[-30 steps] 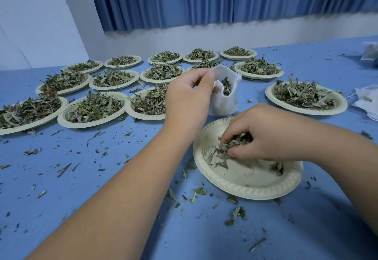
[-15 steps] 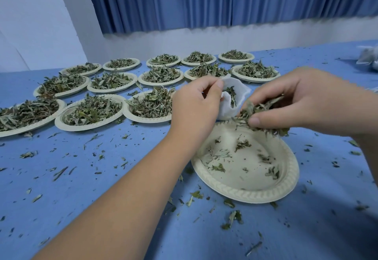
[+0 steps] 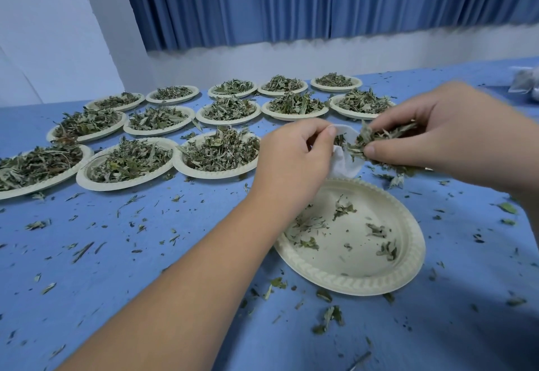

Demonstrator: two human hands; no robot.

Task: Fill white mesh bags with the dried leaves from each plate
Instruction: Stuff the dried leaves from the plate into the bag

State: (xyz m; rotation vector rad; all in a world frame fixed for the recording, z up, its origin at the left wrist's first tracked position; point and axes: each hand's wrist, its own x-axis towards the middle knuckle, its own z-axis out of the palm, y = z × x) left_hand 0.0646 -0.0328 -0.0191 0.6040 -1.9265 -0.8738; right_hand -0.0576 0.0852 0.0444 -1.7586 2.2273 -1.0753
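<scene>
My left hand (image 3: 294, 157) pinches the rim of a small white mesh bag (image 3: 345, 165) and holds its mouth open above the near plate. My right hand (image 3: 431, 134) grips a bunch of dried leaves (image 3: 372, 144) and holds it at the bag's mouth, the leaf tips touching the opening. Some leaves show inside the bag. Below both hands lies a cream paper plate (image 3: 350, 239) with only a few leaf scraps left on it.
Several paper plates heaped with dried leaves (image 3: 221, 152) stand in rows across the back and left of the blue table (image 3: 116, 254). Leaf crumbs are scattered over the cloth. Something white and grey lies at the far right edge (image 3: 525, 85).
My right hand lifted a bunch of leaves off the near plate and carried it up to the bag's mouth. My left hand kept holding the bag open.
</scene>
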